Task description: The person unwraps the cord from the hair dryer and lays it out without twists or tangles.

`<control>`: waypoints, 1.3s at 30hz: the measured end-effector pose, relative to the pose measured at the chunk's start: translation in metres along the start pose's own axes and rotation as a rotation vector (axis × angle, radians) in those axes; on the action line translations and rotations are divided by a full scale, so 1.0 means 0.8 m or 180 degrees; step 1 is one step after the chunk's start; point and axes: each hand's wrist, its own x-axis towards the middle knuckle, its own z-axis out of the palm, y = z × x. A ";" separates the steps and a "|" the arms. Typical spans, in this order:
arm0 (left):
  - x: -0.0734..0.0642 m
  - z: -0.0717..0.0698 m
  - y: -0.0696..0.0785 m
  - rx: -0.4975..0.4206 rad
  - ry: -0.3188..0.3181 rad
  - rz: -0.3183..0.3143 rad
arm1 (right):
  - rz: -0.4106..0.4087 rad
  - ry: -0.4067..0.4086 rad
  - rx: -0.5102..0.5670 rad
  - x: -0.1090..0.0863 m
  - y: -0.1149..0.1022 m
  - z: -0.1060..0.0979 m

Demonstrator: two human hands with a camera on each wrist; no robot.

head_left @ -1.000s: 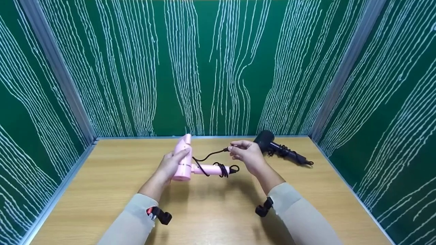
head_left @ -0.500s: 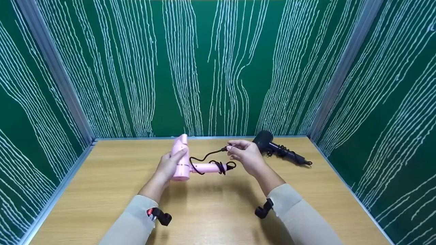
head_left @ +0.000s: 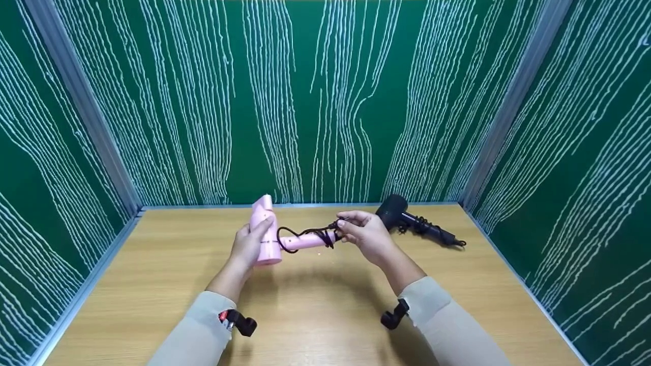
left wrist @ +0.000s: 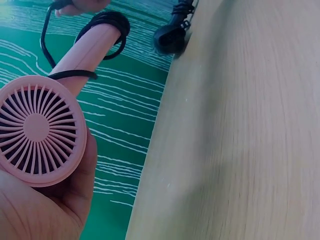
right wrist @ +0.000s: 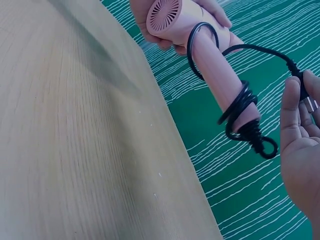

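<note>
A pink hair dryer [head_left: 267, 236] is held above the table by my left hand [head_left: 247, 245], which grips its barrel with the thumb on the near side. The handle points right, and a black cord [right wrist: 240, 107] is wound round it, with a loop near the barrel. My right hand [head_left: 368, 236] pinches the black plug [right wrist: 303, 90] at the cord's end between thumb and fingers; its metal prongs show in the right wrist view. The round slotted vent [left wrist: 37, 127] of the dryer faces the left wrist camera.
A black hair dryer [head_left: 394, 211] lies on the wooden table [head_left: 315, 315] behind my right hand, its cord wound round the handle. Green walls [head_left: 315, 101] with white wavy lines enclose the back and sides.
The pink hair dryer has shifted slightly left, and its handle end has swung upward towards my right hand. The right hand still pinches the plug, almost in the same place.
</note>
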 end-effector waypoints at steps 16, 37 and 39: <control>0.001 0.001 0.004 -0.0150 0.0298 0.0216 | -0.0105 -0.0475 0.0276 -0.013 0.008 -0.001; -0.005 0.003 0.014 -0.0308 0.0259 0.0318 | 0.0219 -0.0566 0.0099 -0.013 0.021 -0.011; -0.005 0.003 0.014 -0.0314 0.0262 0.0342 | 0.0222 -0.0584 0.0095 -0.013 0.022 -0.012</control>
